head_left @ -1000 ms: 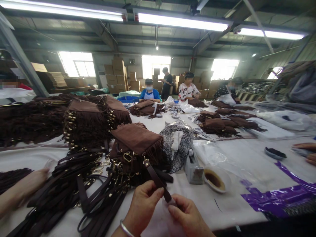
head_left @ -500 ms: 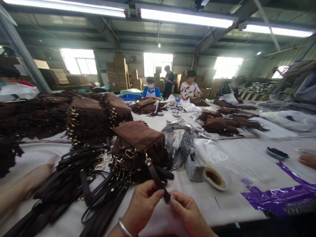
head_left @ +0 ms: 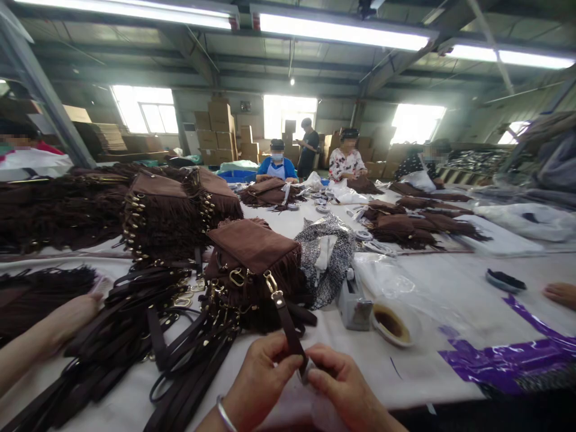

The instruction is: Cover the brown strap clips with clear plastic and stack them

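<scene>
My left hand [head_left: 265,375], with a silver bangle at the wrist, pinches a dark brown bag strap [head_left: 288,324] near its lower end. Its upper end carries a gold swivel clasp [head_left: 271,282] lying against the stacked brown fringed bags [head_left: 254,243]. Around that same lower end close the fingers of my right hand [head_left: 339,375], with a thin whitish translucent wrap [head_left: 324,411] under them. Exactly how the wrap sits on the strap is hidden by my fingers. Left of my hands lies a heap of dark straps [head_left: 117,336] with gold hardware.
Another person's hand [head_left: 74,315] reaches in at left, by a dark fringed piece [head_left: 36,294]. Right of the stack stand a tape dispenser [head_left: 354,306] and a tape roll [head_left: 393,324]. Purple plastic [head_left: 508,360] and another person's hand [head_left: 560,294] are at right.
The strap's lower end and my fingers have shifted slightly downward, my right hand closer around it. At left, a dark fringed piece now lies beside the other person's hand.
</scene>
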Tool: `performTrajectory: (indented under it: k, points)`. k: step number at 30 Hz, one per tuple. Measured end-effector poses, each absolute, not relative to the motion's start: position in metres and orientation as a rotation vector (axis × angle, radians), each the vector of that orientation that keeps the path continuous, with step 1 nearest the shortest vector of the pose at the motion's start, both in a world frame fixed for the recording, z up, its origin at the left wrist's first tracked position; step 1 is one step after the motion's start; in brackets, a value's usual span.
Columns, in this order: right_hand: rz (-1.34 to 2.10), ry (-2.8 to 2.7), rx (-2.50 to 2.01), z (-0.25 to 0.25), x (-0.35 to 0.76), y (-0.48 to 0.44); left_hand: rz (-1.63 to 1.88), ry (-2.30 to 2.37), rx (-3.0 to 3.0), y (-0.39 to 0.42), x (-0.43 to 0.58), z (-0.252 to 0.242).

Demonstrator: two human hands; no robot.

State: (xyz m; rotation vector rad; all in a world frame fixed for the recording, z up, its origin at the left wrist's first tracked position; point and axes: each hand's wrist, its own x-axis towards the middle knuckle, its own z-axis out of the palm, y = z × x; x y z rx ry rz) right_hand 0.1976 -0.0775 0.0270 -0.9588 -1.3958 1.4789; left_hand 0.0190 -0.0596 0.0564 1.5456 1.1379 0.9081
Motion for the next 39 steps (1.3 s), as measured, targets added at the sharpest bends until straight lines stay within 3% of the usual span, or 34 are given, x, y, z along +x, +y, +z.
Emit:
performTrajectory:
  k: [9, 13, 18, 23, 33, 39]
  points:
    - [1.532, -1.233, -1.078, 0.027, 0.187, -0.071, 0.971, 1.158, 1.277, -0.058, 0.026, 0.039]
    - [1.632, -1.141, -1.041, 0.03, 0.197, -0.072, 0.899, 0.954, 0.927, -0.042, 0.015, 0.055]
    - [1.709, -1.082, -1.076, 0.021, 0.193, -0.078, 1.067, 0.932, 0.51, 0.001, 0.008, 0.077]
    - [1.669, -1.132, -1.143, 0.021, 0.189, -0.074, 1.175, 0.965, 0.528, 0.016, 0.016, 0.085]
    - [1.587, -1.249, -1.108, 0.068, 0.161, -0.045, 1.374, 1.134, 0.638, 0.011, 0.007, 0.088]
    - [1.638, -1.226, -1.2, 0.056, 0.161, -0.056, 1.417, 1.169, 0.712, 0.009, 0.008, 0.088]
